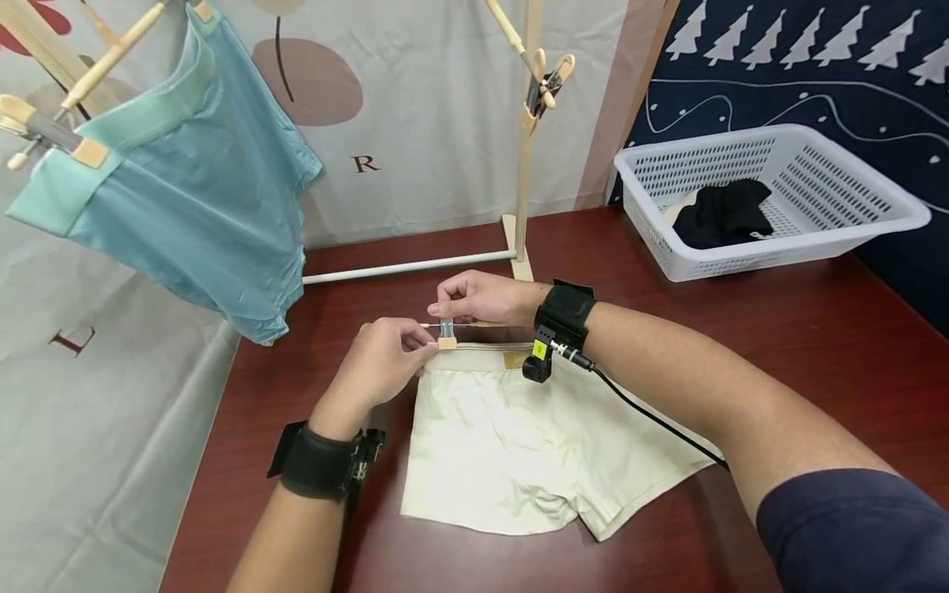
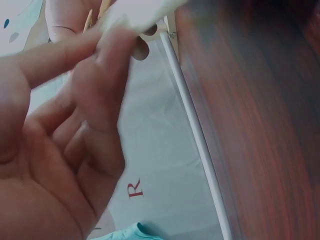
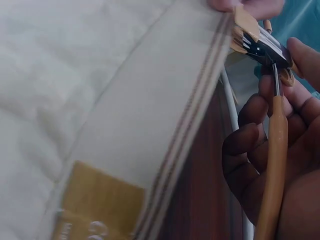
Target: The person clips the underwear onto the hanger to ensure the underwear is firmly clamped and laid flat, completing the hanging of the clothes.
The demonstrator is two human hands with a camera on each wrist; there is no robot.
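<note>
A pair of cream cotton boxer briefs (image 1: 511,445) lies flat on the dark red-brown wooden table (image 1: 778,329), its wide ribbed waistband (image 3: 165,115) turned away from the person and edged with thin brown stripes; a tan woven label (image 3: 100,205) sits sewn at the band's middle; the fabric looks soft and lightly creased. The left hand (image 1: 381,362) pinches the waistband's left end between thumb and curled fingers, right where a small wooden clip (image 1: 447,336) with a metal spring bites the band; the right hand (image 1: 485,298) curls round the slim, pale wooden hanger bar (image 3: 275,165) that carries the clip, thumb near the clip's steel plate; the two hands work close together, almost touching, at the garment's far left corner; both wrists wear black straps with small cameras. In the left wrist view the fingers are blurred and only a scrap of pale cloth shows between them. Behind, a light wooden drying stand (image 1: 525,140) rises from the table with a thin white rod (image 1: 408,266) along its foot; a teal pair of briefs (image 1: 193,181), smooth and slightly sheer, hangs clipped from a wooden hanger at the left. To the right stands a white perforated plastic basket (image 1: 838,214), rectangular with rounded corners, holding a crumpled black garment (image 1: 722,212). A pale printed cloth backdrop (image 1: 415,99) hangs behind the stand.
</note>
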